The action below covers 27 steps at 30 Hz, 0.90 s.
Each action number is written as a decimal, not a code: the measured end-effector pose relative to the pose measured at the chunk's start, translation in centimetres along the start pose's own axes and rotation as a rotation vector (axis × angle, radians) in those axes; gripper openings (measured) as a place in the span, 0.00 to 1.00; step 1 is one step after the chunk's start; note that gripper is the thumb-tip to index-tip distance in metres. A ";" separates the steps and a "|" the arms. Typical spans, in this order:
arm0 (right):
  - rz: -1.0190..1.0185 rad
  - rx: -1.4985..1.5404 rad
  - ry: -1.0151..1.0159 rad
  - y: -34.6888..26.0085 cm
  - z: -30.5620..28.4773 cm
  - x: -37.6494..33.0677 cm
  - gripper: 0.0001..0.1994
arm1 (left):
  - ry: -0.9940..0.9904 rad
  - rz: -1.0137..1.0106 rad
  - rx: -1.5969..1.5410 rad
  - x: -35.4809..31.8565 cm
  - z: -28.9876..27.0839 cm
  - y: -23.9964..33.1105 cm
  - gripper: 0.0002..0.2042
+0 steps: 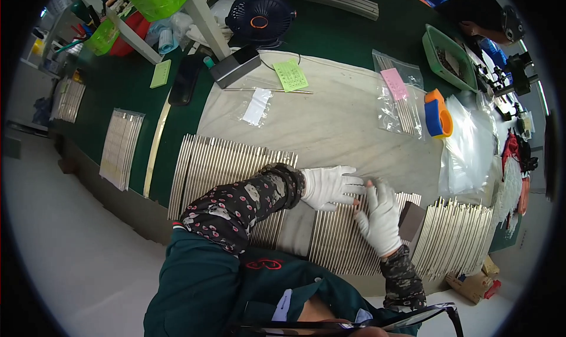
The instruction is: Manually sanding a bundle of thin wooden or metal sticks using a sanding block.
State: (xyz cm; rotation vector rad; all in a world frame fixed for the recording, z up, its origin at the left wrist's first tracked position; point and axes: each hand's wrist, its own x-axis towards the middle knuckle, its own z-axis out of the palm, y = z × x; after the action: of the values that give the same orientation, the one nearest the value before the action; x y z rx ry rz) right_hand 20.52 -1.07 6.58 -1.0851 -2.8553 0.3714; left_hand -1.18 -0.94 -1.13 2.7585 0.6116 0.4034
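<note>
Two white-gloved hands rest on a row of thin silver metal rods laid side by side on a pale cloth.

The left hand (329, 186) lies flat, fingers spread and loose, gripping nothing, on the near rod row (339, 242). The right hand (380, 219) sits just beside it, fingertips pressing the rods' far ends; whether it pinches one I cannot tell. The rods' long axes run away from the person, directly beneath both hands. More rods (224, 163) lie left on the cloth (336, 125); clear plastic bags (471, 148) sit right.
</note>
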 end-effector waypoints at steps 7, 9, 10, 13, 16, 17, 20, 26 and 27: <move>0.050 -0.152 -0.123 -2.8 5.6 -6.7 0.43 | -0.027 0.064 0.169 0.8 -0.1 -0.2 0.28; 0.045 -0.204 -0.104 -3.0 5.8 -6.5 0.41 | -0.056 0.054 0.241 0.5 -0.4 0.0 0.29; 0.070 -0.218 -0.074 -3.0 5.8 -6.4 0.41 | -0.058 0.086 0.266 0.8 -1.0 0.3 0.29; 0.024 -0.296 -0.004 -3.0 5.7 -6.3 0.36 | -0.061 -0.002 0.387 0.8 -2.1 2.0 0.29; 0.020 -0.328 0.057 -2.7 6.0 -6.7 0.36 | -0.038 -0.026 0.432 -0.7 -3.8 5.5 0.28; -0.007 -0.327 0.103 -2.6 6.1 -6.7 0.35 | -0.027 -0.019 0.440 -1.8 -4.3 6.7 0.29; -0.023 -0.338 0.117 -2.3 6.4 -6.8 0.34 | -0.040 -0.032 0.535 -5.6 -5.9 10.3 0.30; -0.036 -0.335 0.169 -1.8 7.2 -6.9 0.32 | 0.043 -0.422 0.564 -16.7 -7.9 15.5 0.30; -0.042 -0.343 0.192 -1.5 7.4 -6.8 0.32 | 0.115 -0.482 0.539 -18.7 -7.4 15.9 0.30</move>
State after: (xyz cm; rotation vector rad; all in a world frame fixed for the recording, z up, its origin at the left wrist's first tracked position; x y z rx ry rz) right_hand 23.56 -8.15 0.01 -1.0373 -2.8233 -0.2232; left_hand -14.07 -21.55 7.13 2.9265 1.5701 0.3174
